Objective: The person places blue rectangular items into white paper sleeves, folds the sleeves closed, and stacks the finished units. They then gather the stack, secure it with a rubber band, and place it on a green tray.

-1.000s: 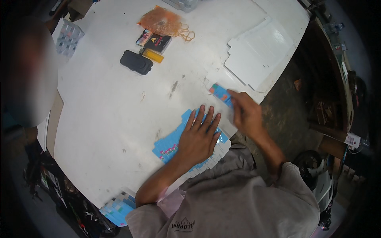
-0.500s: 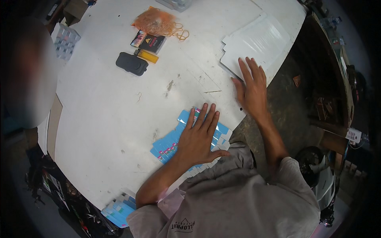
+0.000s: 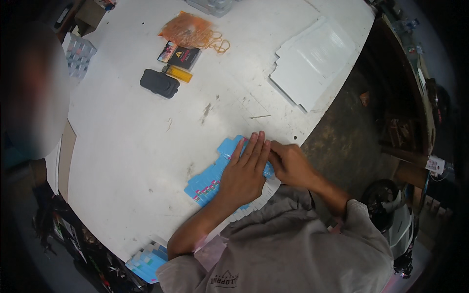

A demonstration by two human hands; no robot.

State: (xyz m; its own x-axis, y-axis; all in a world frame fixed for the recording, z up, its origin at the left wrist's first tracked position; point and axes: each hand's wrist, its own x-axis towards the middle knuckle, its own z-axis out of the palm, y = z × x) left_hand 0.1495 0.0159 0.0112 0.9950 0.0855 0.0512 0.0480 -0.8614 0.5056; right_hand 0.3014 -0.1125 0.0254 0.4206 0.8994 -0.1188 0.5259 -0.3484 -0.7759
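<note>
A white table [image 3: 117,127] is bearing fanned flat blue card pieces [image 3: 207,177], an oblong dark case [image 3: 159,83], a yellow plastic lighter [image 3: 180,73], a crinkled orange plastic bag [image 3: 183,29] and notched white sheets [image 3: 305,68].

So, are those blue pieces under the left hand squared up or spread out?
Spread out: the blue pieces overlap in a stepped row on the table, edge after edge showing beside the left hand.

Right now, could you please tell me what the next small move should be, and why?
Probably pinch one of the fanned blue pieces with the right hand: it is curled at their right end, while the left hand lies flat across them.
</note>
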